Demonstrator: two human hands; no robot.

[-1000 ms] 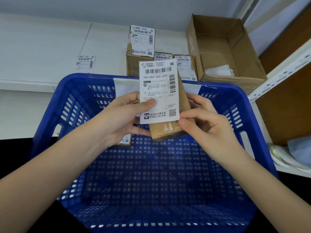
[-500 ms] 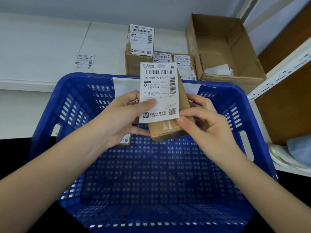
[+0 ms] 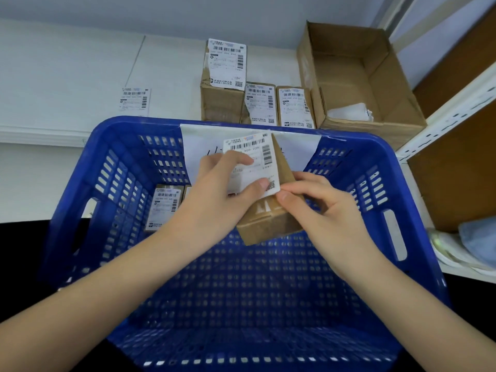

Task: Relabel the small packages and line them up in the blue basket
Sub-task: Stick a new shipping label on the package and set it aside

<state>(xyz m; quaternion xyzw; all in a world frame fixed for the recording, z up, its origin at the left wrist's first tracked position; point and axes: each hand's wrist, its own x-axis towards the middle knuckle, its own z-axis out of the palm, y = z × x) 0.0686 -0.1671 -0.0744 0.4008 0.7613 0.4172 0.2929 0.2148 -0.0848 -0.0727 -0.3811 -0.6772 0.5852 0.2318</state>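
My left hand (image 3: pixel 214 200) lies with thumb and fingers pressed flat; my right hand (image 3: pixel 319 208) pinches with curled fingers, both forearms reaching forward.

The left hand (image 3: pixel 214 200) hides much of the label (image 3: pixel 251 159).
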